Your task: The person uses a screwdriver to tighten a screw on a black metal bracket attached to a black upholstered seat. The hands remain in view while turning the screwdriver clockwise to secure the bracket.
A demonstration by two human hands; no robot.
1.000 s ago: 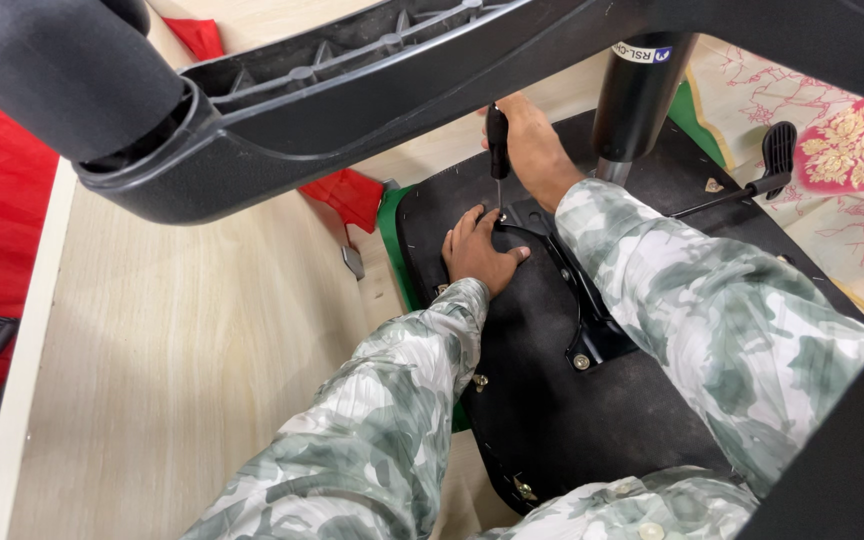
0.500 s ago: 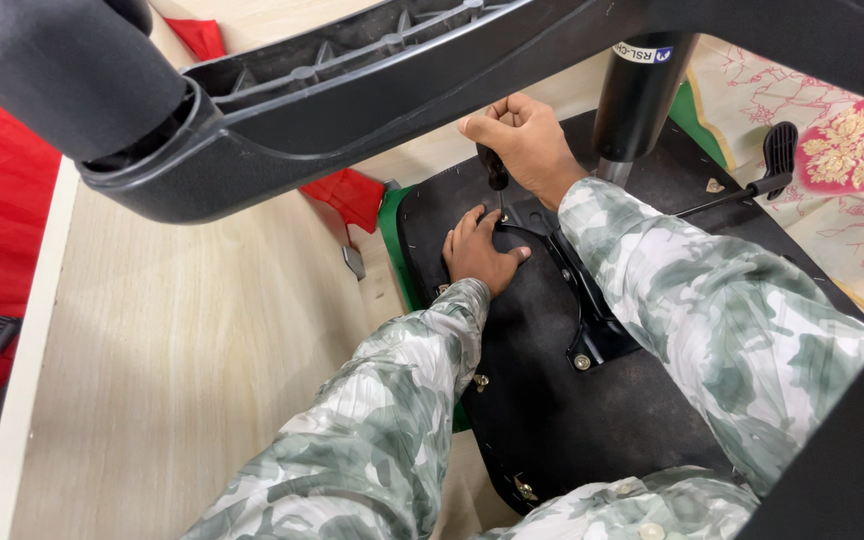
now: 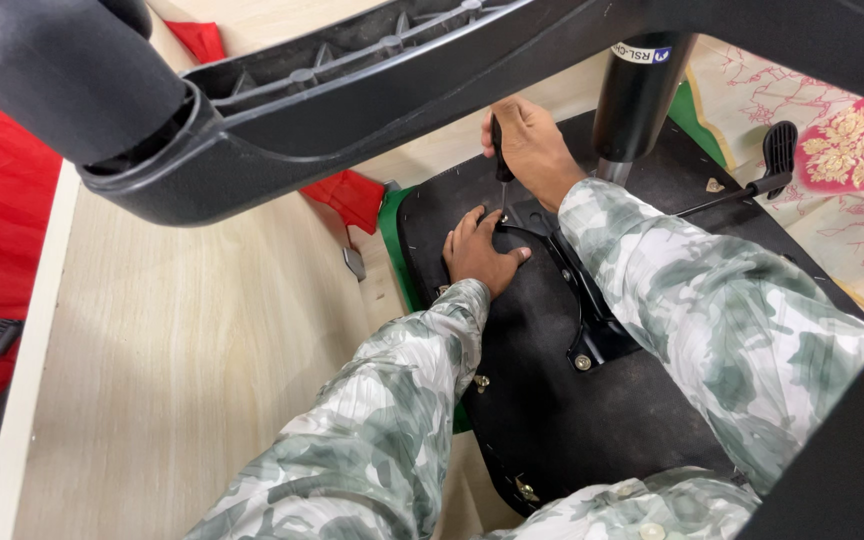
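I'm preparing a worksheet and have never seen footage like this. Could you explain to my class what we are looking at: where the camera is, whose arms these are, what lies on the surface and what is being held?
The camera sits on a person's head and looks down, so the two arms in pale patterned sleeves are that person's own. No machine is involved, only bare hands. On a light wooden table lies the black underside of a chair seat, turned upside down, with a black metal plate bolted to it. A black column rises from the plate, and a chair-base leg crosses the top of the picture, close to the camera. The right hand grips a screwdriver upright, its tip down at the plate. The left hand rests on the seat beside that tip. A lever sticks out on the right.
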